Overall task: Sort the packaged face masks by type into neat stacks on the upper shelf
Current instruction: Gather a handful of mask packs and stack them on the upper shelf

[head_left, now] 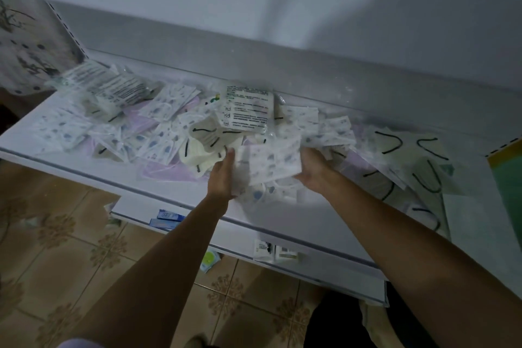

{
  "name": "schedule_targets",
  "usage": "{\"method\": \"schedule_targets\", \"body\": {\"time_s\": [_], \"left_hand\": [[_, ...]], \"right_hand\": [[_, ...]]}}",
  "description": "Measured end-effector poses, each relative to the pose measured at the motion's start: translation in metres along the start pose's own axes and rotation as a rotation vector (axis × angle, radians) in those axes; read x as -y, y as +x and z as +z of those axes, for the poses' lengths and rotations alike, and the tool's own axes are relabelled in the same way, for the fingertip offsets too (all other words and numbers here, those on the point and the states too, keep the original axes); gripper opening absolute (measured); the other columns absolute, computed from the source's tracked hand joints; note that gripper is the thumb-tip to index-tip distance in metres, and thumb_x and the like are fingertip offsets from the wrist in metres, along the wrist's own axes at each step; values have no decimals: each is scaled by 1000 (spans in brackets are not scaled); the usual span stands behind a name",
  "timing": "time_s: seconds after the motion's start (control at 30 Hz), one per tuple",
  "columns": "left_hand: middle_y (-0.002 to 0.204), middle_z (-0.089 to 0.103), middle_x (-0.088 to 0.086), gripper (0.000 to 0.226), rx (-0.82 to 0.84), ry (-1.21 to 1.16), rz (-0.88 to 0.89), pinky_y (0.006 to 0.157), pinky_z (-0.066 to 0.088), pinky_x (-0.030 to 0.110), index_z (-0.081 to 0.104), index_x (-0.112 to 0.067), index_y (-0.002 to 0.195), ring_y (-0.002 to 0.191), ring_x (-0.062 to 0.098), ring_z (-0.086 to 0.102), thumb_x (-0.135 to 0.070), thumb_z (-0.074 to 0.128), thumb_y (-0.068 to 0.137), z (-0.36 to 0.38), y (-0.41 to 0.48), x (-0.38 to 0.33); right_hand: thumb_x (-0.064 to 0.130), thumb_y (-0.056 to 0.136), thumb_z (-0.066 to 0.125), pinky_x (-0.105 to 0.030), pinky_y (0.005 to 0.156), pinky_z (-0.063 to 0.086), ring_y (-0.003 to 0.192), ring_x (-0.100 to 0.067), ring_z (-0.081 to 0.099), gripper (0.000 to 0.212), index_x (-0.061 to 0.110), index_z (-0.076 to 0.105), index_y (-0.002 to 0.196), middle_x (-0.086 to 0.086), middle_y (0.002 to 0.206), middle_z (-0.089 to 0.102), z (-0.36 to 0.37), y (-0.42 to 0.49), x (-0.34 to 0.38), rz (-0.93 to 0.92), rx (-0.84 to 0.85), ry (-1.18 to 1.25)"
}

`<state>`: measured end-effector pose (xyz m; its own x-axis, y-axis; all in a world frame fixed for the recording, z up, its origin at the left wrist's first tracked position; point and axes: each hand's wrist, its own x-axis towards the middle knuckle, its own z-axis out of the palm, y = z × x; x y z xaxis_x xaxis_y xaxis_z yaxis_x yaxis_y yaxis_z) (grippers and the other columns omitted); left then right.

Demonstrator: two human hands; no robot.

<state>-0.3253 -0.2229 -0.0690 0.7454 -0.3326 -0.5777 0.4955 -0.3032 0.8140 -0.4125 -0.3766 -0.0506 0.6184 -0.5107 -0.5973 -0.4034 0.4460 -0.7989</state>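
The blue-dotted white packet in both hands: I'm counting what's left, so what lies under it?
Similar blue-dotted packets lie below its near edge, on the white shelf. Anything directly beneath the held packet, gripped by left hand and right hand, is covered.

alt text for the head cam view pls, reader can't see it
A person's left hand and right hand hold a bundle of blue-patterned mask packets between them above a white shelf. An unsorted heap of packaged masks, some lilac, some cream with black loops, covers the shelf.
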Motion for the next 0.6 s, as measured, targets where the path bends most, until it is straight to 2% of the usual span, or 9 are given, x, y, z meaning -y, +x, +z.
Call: {"method": "schedule_targets", "body": {"time_s": [0.03,0.07,0.1,0.17,0.27,0.33,0.4,0.5,0.6], "left_hand": [[115,55,11,47,-37,98,50,80,52,36,49,-10,126,102,29,54,-37,58,90,-1,2,2],[116,57,12,46,-78,189,107,73,54,30,49,-9,126,100,29,57,-27,63,87,-2,2,4],[115,58,12,45,-114,253,149,68,52,26,49,-9,126,99,29,58,-19,65,85,-4,5,8],[117,58,16,42,-178,301,186,74,48,29,50,-9,125,104,30,56,-13,62,85,-8,6,13],[119,57,20,39,-238,306,193,86,45,35,49,-8,124,108,34,54,-12,60,87,-15,5,19],[117,58,21,38,-276,281,189,84,44,34,49,-9,123,107,35,54,-12,59,87,-21,5,22],[116,58,22,37,-309,236,171,82,45,35,49,-12,123,104,35,55,-14,57,87,-28,6,24],[117,57,20,35,-327,176,161,78,45,35,50,-14,124,99,33,54,-13,52,89,-40,11,27],[112,56,17,34,-330,119,182,73,42,32,51,-12,124,90,26,50,-8,48,90,-46,13,26]], "right_hand": [[-4,87,42,-15,46,44,64,-23,59,27,1,63,71,4,58,66,-6,0,-7,-36,-70,-333],[-8,84,43,-12,44,40,68,-23,59,27,-1,66,73,8,62,66,-15,3,-14,-141,-168,-610],[-10,83,44,-12,54,43,82,-24,60,26,-2,69,88,4,80,69,-25,3,-16,-256,-258,-778],[-3,84,49,-26,88,43,117,-27,49,44,6,56,127,-8,127,56,-45,2,-13,-433,-420,-1039],[20,87,60,-47,112,18,142,-32,14,73,20,21,148,-14,155,15,-61,10,0,-476,-422,-1575],[40,85,64,-60,112,5,145,-34,-3,91,28,2,151,-13,158,-6,-58,19,8,-415,-319,-1705],[51,82,64,-64,109,0,144,-37,-11,101,30,-7,150,-13,157,-16,-50,29,9,-403,-197,-1782],[48,84,63,-66,110,-1,142,-39,-16,100,32,-12,148,-12,156,-21,-37,44,5,-388,-84,-1841],[53,80,65,-66,110,4,144,-36,-11,102,34,-8,149,-9,157,-18,-33,59,13,-366,-28,-1840]]}}
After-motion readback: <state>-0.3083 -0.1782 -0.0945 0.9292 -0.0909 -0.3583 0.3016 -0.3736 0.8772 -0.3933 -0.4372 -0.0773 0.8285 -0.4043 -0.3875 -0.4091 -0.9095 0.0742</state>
